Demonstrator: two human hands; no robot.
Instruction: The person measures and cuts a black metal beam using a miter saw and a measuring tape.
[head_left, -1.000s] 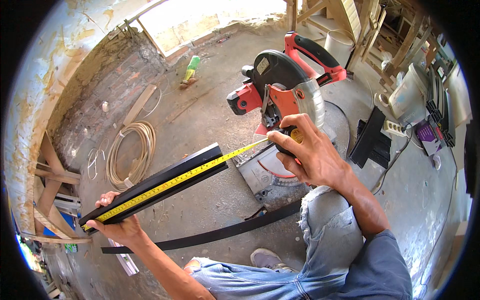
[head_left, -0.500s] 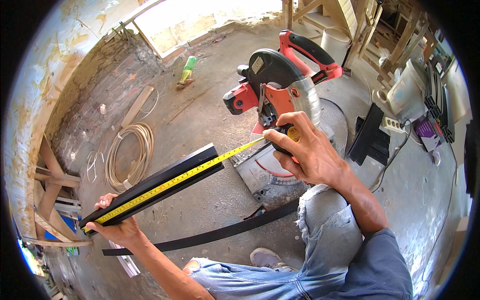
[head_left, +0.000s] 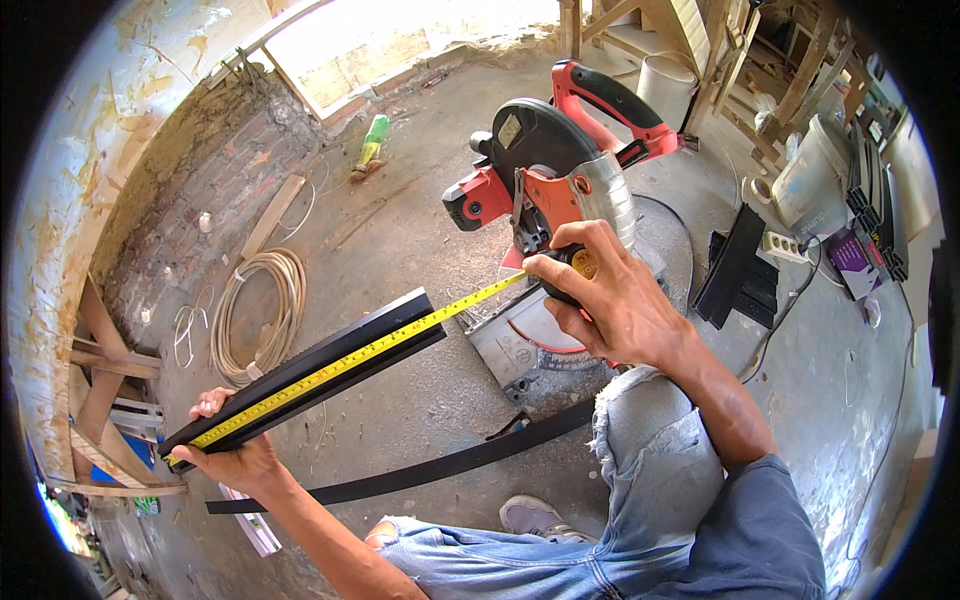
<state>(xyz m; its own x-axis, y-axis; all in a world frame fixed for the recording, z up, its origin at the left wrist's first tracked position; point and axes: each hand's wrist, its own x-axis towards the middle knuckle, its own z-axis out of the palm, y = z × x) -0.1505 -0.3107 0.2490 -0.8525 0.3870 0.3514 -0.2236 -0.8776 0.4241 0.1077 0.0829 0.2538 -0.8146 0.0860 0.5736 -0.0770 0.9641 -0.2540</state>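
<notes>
My left hand (head_left: 238,455) is closed round the near-left end of a black grooved profile (head_left: 408,308), its thumb pressing the end of a yellow tape blade (head_left: 335,370) there. The blade runs along the profile's groove, past its far end, and into the tape measure (head_left: 573,275). Gripped in my right hand (head_left: 625,310), the black tape measure with a yellow disc is partly hidden by the fingers. Behind that hand stands a red and black mitre saw (head_left: 550,140), its grey base (head_left: 510,345) on the floor.
A long black strip (head_left: 440,467) lies on the floor before my legs. Coiled beige hose (head_left: 262,315) rests at the left, near a wooden batten (head_left: 273,213). To the right are black profile pieces (head_left: 730,268), a white power strip (head_left: 785,248) with its cable, and a white bucket (head_left: 812,185).
Almost nothing differs. The view has shifted very slightly; both hands keep their hold and the blade stays stretched along the profile.
</notes>
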